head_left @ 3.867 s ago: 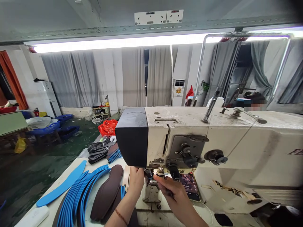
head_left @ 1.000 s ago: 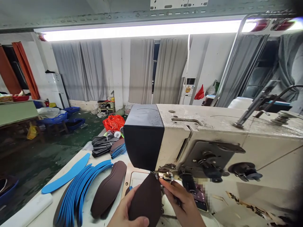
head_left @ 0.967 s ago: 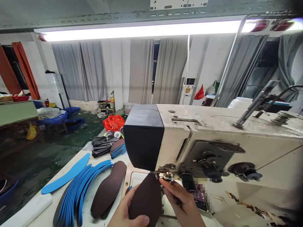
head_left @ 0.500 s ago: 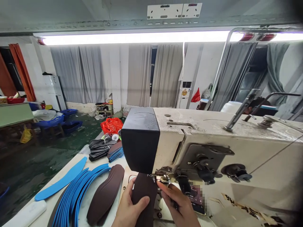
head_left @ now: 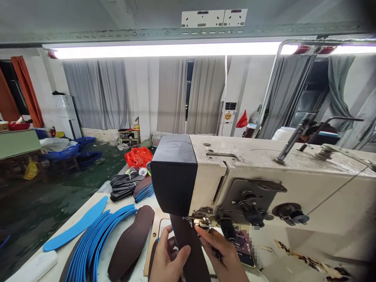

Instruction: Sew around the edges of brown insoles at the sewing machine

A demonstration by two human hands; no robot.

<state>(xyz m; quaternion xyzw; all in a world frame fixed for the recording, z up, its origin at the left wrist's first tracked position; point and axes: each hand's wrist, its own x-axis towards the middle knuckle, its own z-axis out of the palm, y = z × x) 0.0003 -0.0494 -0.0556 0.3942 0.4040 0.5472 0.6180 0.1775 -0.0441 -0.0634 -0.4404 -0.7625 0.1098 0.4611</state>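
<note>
A dark brown curved fabric piece (head_left: 188, 239) lies under the needle area of the sewing machine (head_left: 211, 172), beside the metal presser foot (head_left: 202, 222). My left hand (head_left: 170, 256) is closed at the left edge of this piece, thumb on top and the other fingers bent, partly hidden. On the other side, my right hand (head_left: 220, 250) has its index fingertip at the piece's right edge, just below the presser foot. Its other fingers are curled round a small dark object that I cannot make out. The needle itself is hard to see.
Left of the machine lie a brown padded piece (head_left: 132, 243), a fan of blue-edged pieces (head_left: 91, 246) and a single blue piece (head_left: 76, 227). Black bundles (head_left: 125, 186) and a red plastic bag (head_left: 138, 157) are farther back. A phone (head_left: 245, 246) rests under the machine arm.
The fabric piece has swung, its near end now farther right. My left hand has shifted slightly right with it, while my right hand stays nearly in place. The view has tilted a little.
</note>
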